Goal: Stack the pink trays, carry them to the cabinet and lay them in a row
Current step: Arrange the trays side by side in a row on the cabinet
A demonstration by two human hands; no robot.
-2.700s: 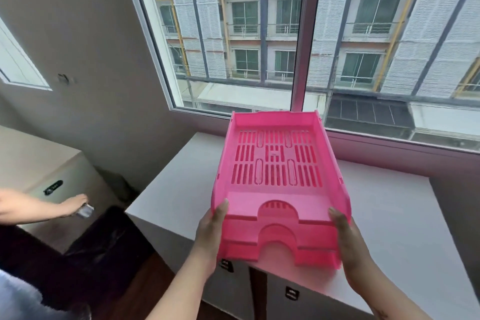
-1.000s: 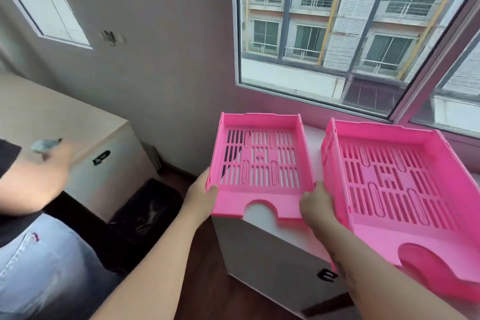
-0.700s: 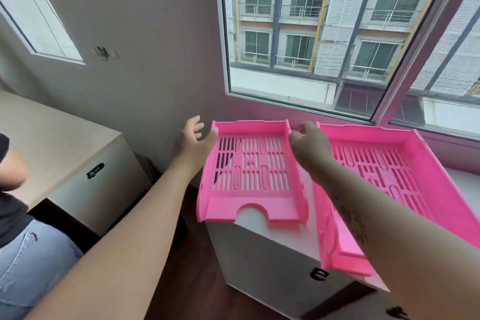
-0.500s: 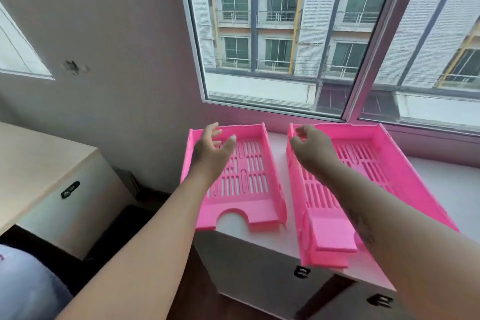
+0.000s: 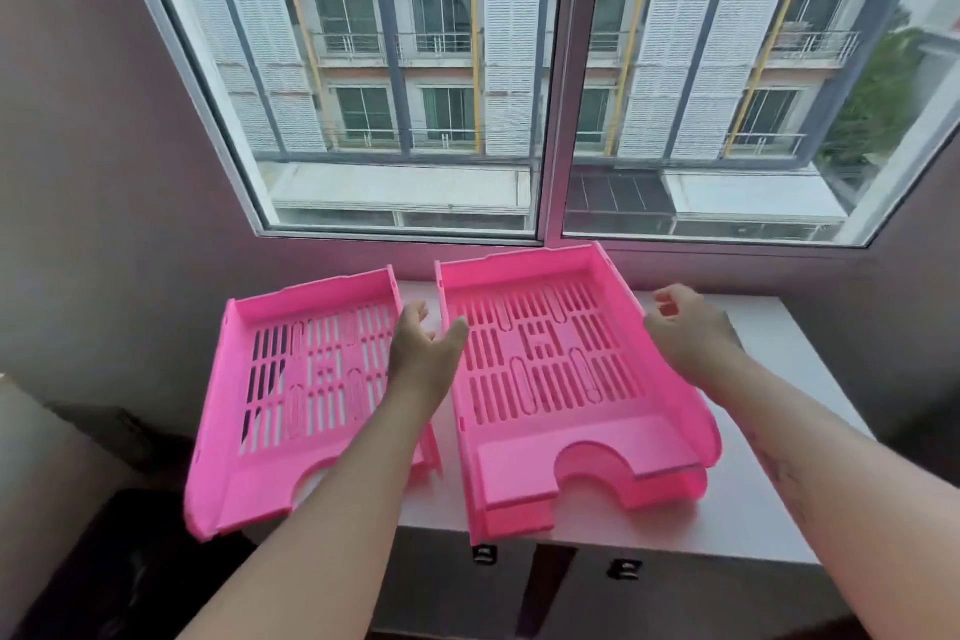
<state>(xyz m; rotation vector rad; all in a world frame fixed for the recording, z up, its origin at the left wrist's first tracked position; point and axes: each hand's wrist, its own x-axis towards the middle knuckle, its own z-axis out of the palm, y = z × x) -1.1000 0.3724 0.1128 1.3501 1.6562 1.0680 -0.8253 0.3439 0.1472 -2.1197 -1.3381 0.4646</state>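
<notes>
Two pink slotted trays lie side by side on the white cabinet top [image 5: 769, 473] under the window. The left tray [image 5: 291, 400] overhangs the cabinet's left edge. The right one [image 5: 550, 379] looks like a stack, with a second layer showing at its front. My left hand [image 5: 426, 353] hovers open over the gap between the trays, by the right tray's left wall. My right hand [image 5: 691, 333] floats with loosely curled fingers by that tray's right wall. Neither hand holds anything.
A large window [image 5: 556, 83] rises right behind the cabinet. Cabinet door handles [image 5: 483, 555] show below the front edge. A dark bin [image 5: 130, 566] stands on the floor at the left, beside a beige cabinet [image 5: 31, 473].
Both hands let go of the left tray and shifted right to either side of the right tray. The view swung right, and the other person at the left is out of sight.
</notes>
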